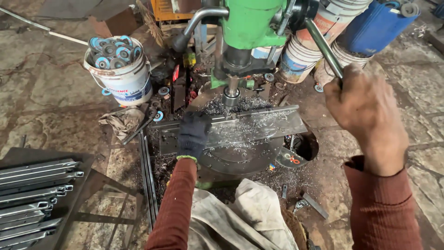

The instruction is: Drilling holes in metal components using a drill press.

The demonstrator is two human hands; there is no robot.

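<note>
While the green drill press [252, 21] stands over the round table [245, 157], its chuck [230, 96] sits just above a flat steel bar [240, 129] lying across that table, left to right. Metal shavings [240, 107] heaped around the chuck and scattered along the bar.

Left hand [192, 134], in a dark knit glove, pressed flat on the bar's left part, fingers curled over its far edge; it pins the bar down rather than lifting it. Red ribbed sleeve runs back toward the near edge.

Right hand [365, 109], bare, closed in a full fist around the end of the feed lever [323, 46], which slants up and left to the press head. Grip is tight, no gap visible.

Far left: white bucket [121, 76] filled with blue-and-grey discs [113, 51]; a few more discs lie loose on the floor near it. A crumpled rag [121, 121] just near of the bucket. Near left: stack of flat metal strips [34, 199] on a dark plate. Far right: painted pails [300, 55] and a blue jerrycan [377, 25]. Pale cloth [240, 217] over the person's lap, near centre.
</note>
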